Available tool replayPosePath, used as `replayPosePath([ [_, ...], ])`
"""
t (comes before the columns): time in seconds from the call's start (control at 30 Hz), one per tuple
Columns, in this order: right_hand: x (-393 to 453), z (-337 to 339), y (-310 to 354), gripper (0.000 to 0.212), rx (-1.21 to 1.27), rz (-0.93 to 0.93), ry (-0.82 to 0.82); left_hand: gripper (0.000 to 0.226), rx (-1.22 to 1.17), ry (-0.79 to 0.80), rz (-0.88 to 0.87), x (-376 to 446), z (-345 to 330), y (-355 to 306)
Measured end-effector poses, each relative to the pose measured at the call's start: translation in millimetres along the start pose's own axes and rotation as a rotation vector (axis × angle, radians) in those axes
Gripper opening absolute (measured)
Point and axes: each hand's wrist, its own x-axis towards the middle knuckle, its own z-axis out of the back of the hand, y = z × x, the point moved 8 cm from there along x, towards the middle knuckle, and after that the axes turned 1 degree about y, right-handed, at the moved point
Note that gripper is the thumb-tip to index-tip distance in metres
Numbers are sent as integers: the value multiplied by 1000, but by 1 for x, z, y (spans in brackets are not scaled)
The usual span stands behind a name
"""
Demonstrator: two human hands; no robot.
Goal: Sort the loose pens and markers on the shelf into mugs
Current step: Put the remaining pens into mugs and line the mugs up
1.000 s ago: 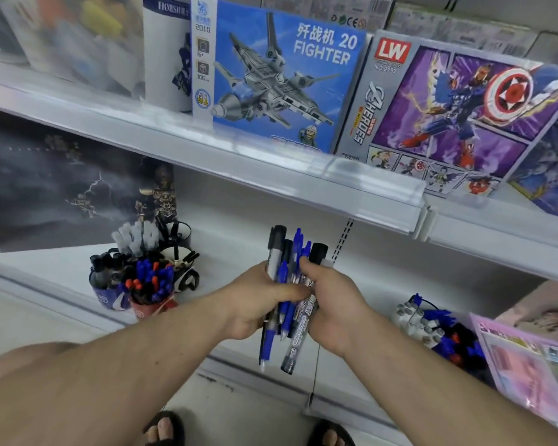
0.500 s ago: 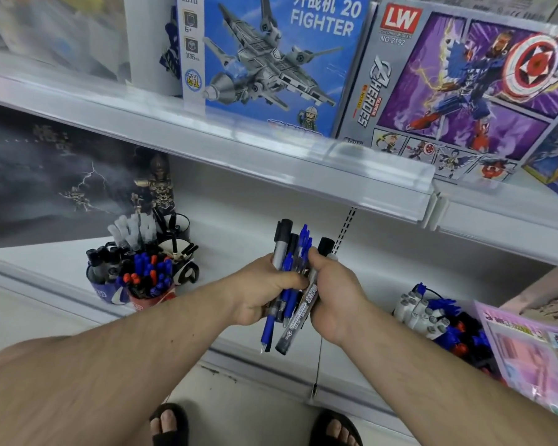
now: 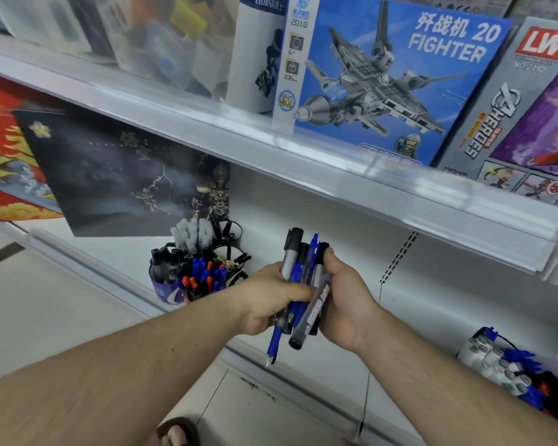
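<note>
A bundle of pens and markers [image 3: 303, 284], blue pens and grey black-capped markers, stands upright between both hands in front of the lower shelf [image 3: 303, 220]. My left hand [image 3: 271, 296] wraps it from the left and my right hand [image 3: 345, 300] clasps it from the right. To the left on the shelf stands a cluster of mugs: a blue mug [image 3: 161, 289] with black markers, a mug of blue and red pens [image 3: 200, 278], a holder of white-capped pens [image 3: 192, 233] and a black mug [image 3: 231, 235] behind.
A dark boxed set [image 3: 116, 175] leans at the back left of the shelf. A white and blue brick toy [image 3: 503, 368] lies at the right. Toy boxes [image 3: 393, 82] fill the upper shelf, whose front rail [image 3: 271, 156] overhangs. Floor tiles lie below.
The view has swung left, so the hands and bundle sit nearer the mugs in frame. Both hands keep their hold on the bundle, which has tilted slightly.
</note>
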Motion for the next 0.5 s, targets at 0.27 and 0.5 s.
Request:
replayPosePath([
  [0.27,60,-5,3,39,-86,138,-273,27,45,-257,26,-21,125,2],
  [0.5,125,-51,21,24,-247,397,-343,22,-150,-487,-58,-32,203,-17],
])
